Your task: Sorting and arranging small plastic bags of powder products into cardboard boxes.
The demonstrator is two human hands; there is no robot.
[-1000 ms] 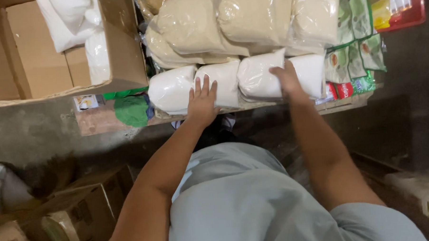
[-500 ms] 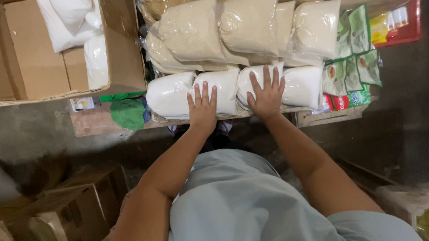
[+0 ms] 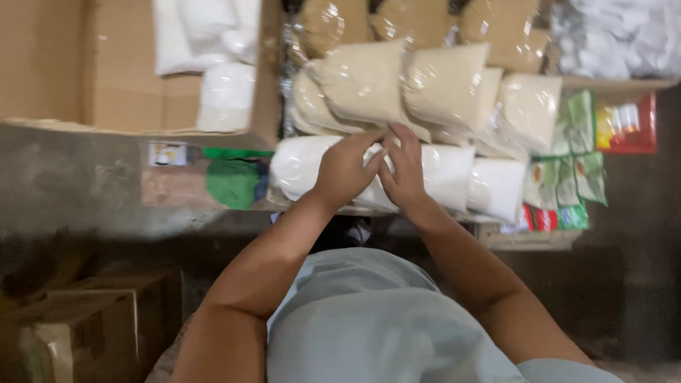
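Where the frame begins at upper left, an open carton [image 3: 118, 78] keeps a few white bags [image 3: 215, 60] upright against its right wall. Below it lies a green packet [image 3: 233, 182]. At centre, the left hand [image 3: 345, 171] and right hand [image 3: 404, 166] meet over a row of white sacks [image 3: 446, 176] laid side by side along a shelf edge, with tan sacks [image 3: 397, 84] stacked behind so both rows show. The fingers are half curled, tips touching between the hands; they may be pinching a sack's top, but blur hides any grip. At right, small green sachets [image 3: 577, 157] hang beside the sacks.
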